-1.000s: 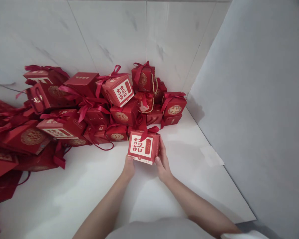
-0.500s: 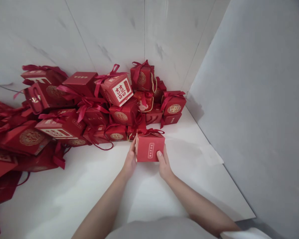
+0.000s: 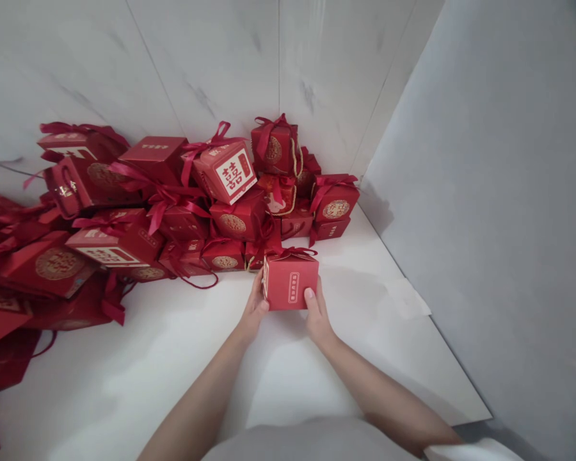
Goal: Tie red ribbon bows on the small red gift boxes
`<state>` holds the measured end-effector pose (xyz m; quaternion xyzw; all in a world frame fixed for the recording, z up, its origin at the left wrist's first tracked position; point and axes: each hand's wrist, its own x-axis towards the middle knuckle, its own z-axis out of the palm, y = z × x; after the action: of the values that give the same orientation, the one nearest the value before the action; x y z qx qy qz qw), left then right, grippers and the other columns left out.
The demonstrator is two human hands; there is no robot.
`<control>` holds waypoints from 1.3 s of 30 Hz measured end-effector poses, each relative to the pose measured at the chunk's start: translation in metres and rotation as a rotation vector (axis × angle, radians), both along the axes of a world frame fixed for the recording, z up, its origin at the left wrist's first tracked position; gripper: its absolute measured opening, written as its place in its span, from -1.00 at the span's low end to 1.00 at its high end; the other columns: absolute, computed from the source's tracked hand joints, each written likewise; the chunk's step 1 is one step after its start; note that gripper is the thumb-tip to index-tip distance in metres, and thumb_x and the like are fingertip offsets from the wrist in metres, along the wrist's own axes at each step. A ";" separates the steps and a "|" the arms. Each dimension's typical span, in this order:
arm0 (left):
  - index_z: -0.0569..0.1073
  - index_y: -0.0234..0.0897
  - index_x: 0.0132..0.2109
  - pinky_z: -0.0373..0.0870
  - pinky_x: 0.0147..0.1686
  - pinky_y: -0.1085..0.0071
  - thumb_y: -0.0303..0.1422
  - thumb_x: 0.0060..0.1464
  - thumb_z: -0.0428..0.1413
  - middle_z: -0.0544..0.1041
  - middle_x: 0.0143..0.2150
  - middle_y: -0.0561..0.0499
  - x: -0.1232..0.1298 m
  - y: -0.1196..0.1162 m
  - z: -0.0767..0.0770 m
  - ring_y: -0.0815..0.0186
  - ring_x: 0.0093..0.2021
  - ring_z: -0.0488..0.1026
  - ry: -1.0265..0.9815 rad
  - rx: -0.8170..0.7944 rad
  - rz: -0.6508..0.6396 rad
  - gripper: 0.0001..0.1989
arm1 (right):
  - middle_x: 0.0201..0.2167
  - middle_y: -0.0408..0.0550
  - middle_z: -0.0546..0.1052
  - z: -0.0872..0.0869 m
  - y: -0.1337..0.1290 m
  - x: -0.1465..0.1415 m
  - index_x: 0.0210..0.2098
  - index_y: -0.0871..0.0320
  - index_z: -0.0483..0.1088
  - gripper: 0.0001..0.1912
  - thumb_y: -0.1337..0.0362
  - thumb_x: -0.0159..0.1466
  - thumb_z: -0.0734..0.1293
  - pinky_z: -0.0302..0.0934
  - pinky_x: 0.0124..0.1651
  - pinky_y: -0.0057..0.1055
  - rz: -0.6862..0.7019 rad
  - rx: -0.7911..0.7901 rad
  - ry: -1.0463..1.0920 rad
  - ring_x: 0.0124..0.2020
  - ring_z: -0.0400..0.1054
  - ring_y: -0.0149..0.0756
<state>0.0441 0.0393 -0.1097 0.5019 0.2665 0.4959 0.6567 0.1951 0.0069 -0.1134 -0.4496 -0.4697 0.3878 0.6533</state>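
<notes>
Between my two hands is a red gift box (image 3: pixel 288 291) with a dark red ribbon bow on top and a small framed line of print on the side facing me. My left hand (image 3: pixel 254 310) is closed on its left side, the thumb at the lower left corner. On the right side my right hand (image 3: pixel 319 314) grips it, with the thumb pressed on the front face. The fingers behind the box are mostly hidden. Just beyond it stands a small red box (image 3: pixel 224 256) with a round gold emblem, part of the piled boxes.
Several red ribboned boxes are stacked along the marbled wall (image 3: pixel 221 57), including a box with a white character panel (image 3: pixel 235 176). More boxes (image 3: pixel 57 262) heap up at the left. The white table (image 3: pixel 173 358) ends at a grey panel (image 3: pixel 499 192) on the right.
The held box has shifted very slightly right. My left thumb has come round to the box's front lower corner. The piled boxes stay as they were.
</notes>
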 end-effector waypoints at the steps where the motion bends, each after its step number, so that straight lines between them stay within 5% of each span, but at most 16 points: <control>1: 0.10 -0.08 0.38 0.01 0.37 0.11 0.08 0.03 0.17 0.05 0.44 -0.08 0.000 0.000 0.001 -0.02 0.44 -0.06 0.003 0.012 -0.002 -0.15 | 0.19 0.05 0.31 0.000 -0.001 0.000 0.29 0.04 0.11 -0.48 0.00 0.41 0.12 0.03 0.31 0.01 -0.005 0.000 0.000 0.22 0.20 -0.09; 6: 0.20 -0.17 0.34 0.11 0.33 0.08 0.08 -0.04 0.22 0.18 0.38 -0.17 -0.003 0.001 0.001 -0.09 0.38 0.08 0.052 0.119 -0.040 -0.13 | 0.22 0.07 0.26 0.004 -0.002 0.002 0.31 0.00 0.05 -0.40 -0.02 0.36 0.19 0.08 0.27 0.01 -0.028 0.061 0.000 0.23 0.18 -0.06; 12: 0.31 -0.26 0.22 0.24 0.22 0.03 -0.17 -0.06 0.32 0.41 0.21 -0.22 -0.006 -0.001 -0.007 -0.06 0.21 0.34 0.237 0.084 0.000 -0.28 | 0.21 0.14 0.21 0.008 0.000 0.007 0.35 0.02 -0.07 -0.22 0.00 0.27 0.31 0.13 0.22 0.06 -0.029 0.071 0.007 0.20 0.19 0.00; 18: 0.37 -0.26 0.14 0.24 0.23 0.08 -0.27 -0.02 0.30 0.40 0.23 -0.19 -0.006 -0.003 -0.006 -0.03 0.22 0.33 0.205 0.072 0.039 -0.43 | 0.26 0.11 0.17 0.010 -0.004 0.001 0.35 -0.02 -0.08 -0.29 0.02 0.31 0.27 0.07 0.29 0.05 0.007 0.056 0.053 0.28 0.12 -0.04; 22: 0.42 -0.22 0.11 0.20 0.24 0.02 -0.27 -0.13 0.35 0.47 0.17 -0.14 -0.007 -0.001 -0.009 -0.09 0.23 0.32 0.038 -0.119 0.056 -0.38 | 0.33 0.08 0.11 0.014 -0.007 0.001 0.36 -0.05 -0.11 -0.27 -0.04 0.31 0.25 0.05 0.30 0.04 0.073 0.082 0.027 0.34 0.05 -0.02; 26: 0.48 -0.15 0.06 0.26 0.15 -0.05 0.08 -0.07 0.18 0.52 0.09 -0.08 -0.013 0.003 0.000 -0.10 0.15 0.39 -0.318 -0.404 0.015 -0.40 | 0.39 0.06 -0.01 0.013 -0.006 0.003 0.40 -0.11 -0.25 -0.13 -0.25 0.26 0.17 0.17 0.20 0.05 0.153 0.163 0.020 0.25 0.17 0.02; 28: 0.41 -0.15 0.17 0.32 0.09 0.01 0.17 0.03 0.00 0.50 0.09 -0.11 -0.016 0.004 0.009 0.01 0.00 0.47 -0.419 -0.484 -0.071 -0.31 | 0.38 0.06 -0.01 0.010 -0.004 0.003 0.40 -0.15 -0.27 -0.16 -0.21 0.28 0.18 0.28 0.07 -0.02 0.180 0.149 0.040 0.14 0.28 -0.04; 31: 0.39 -0.25 0.18 0.37 0.04 0.15 0.13 0.06 -0.02 0.52 -0.03 -0.15 -0.021 0.006 0.020 0.19 -0.20 0.49 -0.497 -0.552 -0.154 -0.30 | 0.33 0.08 0.07 0.006 -0.002 0.003 0.39 -0.17 -0.21 -0.24 -0.05 0.32 0.24 0.31 -0.03 -0.12 0.222 0.103 0.052 0.00 0.36 -0.14; 39: 0.49 -0.35 0.02 0.41 0.03 0.24 0.12 0.07 -0.01 0.50 -0.08 -0.18 -0.022 0.009 0.021 0.23 -0.20 0.48 -0.566 -0.639 -0.105 -0.36 | 0.22 0.11 0.20 -0.001 -0.001 0.002 0.38 -0.12 -0.16 -0.26 0.05 0.33 0.28 0.30 -0.06 -0.14 0.276 0.057 0.038 -0.14 0.40 -0.23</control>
<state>0.0221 0.0481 -0.0887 0.1302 0.1900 0.4727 0.8506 0.1974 0.0064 -0.1142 -0.3546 -0.5253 0.4692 0.6149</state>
